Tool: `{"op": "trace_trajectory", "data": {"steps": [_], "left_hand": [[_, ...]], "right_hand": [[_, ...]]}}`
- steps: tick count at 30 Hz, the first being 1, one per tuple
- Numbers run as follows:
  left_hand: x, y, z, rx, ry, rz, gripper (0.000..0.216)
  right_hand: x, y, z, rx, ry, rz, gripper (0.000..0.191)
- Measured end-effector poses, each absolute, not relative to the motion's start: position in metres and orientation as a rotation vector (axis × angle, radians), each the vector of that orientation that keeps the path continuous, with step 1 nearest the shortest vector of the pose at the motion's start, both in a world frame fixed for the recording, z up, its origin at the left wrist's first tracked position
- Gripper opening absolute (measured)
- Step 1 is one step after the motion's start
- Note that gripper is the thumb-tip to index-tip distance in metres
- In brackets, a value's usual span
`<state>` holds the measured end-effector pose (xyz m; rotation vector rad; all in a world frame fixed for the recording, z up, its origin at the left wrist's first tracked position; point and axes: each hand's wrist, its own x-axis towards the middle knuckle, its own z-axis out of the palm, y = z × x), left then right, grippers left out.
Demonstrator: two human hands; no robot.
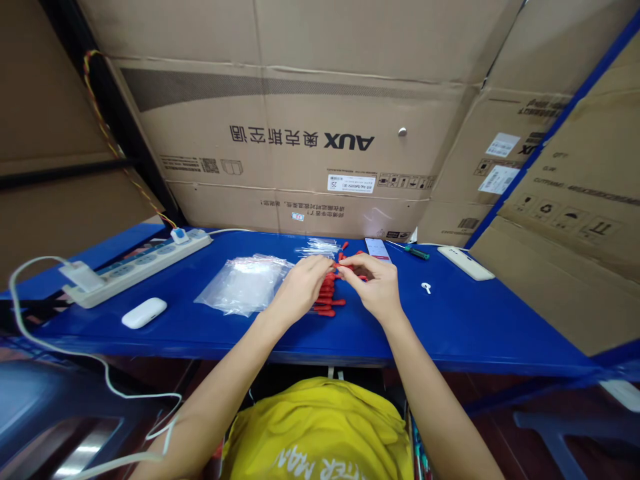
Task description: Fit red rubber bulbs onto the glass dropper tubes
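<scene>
Head view: cardboard (300, 100) walls in the back and both sides of the blue tabletop (440, 333); the printing on the back panel is upside down.
Tabletop: one, with small things spread across it.
Power strip (143, 265): one, slanting along the left side, two plugs in it; a white cable loops down from the nearer plug over the tabletop's edge.
Bags (245, 283): one clear stack, layers too merged to count, just left of the left hand (305, 280), which overlaps its right edge.
Hands: two, meeting mid-tabletop and hiding part of the red pile; the left grip and the right hand's (375, 280) grip both pinch one red piece at their fingertips.
White slab (465, 263): one, at the far right.
Case (145, 313): one, white, near the front left, well apart from the hands.
Phone (377, 249): one, screen lit, just beyond the right hand.
Screwdriver (417, 253): one, green handle, between phone and slab.
Clear sticks (320, 247): a bundle, too fine to count, behind the left hand.
Red pieces (326, 293): a pile, more than ten, mostly under and between the hands; a few lie beyond them.
Held red piece (337, 265): one, between both hands' fingertips, above the pile.
Earbud (426, 287): one, white, alone right of the right hand.
</scene>
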<state>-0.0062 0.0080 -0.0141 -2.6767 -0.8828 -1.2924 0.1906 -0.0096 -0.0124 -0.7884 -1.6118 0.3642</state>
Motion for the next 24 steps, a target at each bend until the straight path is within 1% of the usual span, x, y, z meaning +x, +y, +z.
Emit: {"op": "trace_trajectory", "data": {"steps": [10,20,24], "left_hand": [[-0.0051,0.0085,-0.0163,-2.673,-0.912,-1.289,0.031],[-0.0052,0.0072,-0.0147,-2.686,-0.923,-1.180,0.032],[-0.0047,0.0063,-0.0164,-2.716,-0.949,-1.187,0.031]], "right_hand": [[0.1900,-0.0101,-0.0118,-0.808,-1.604,0.398,0.007],[0.1925,-0.0104,-0.0122,-0.827,-1.653,0.377,0.011],[0.1915,-0.0112,-0.0105,-0.818,-1.653,0.386,0.009]]}}
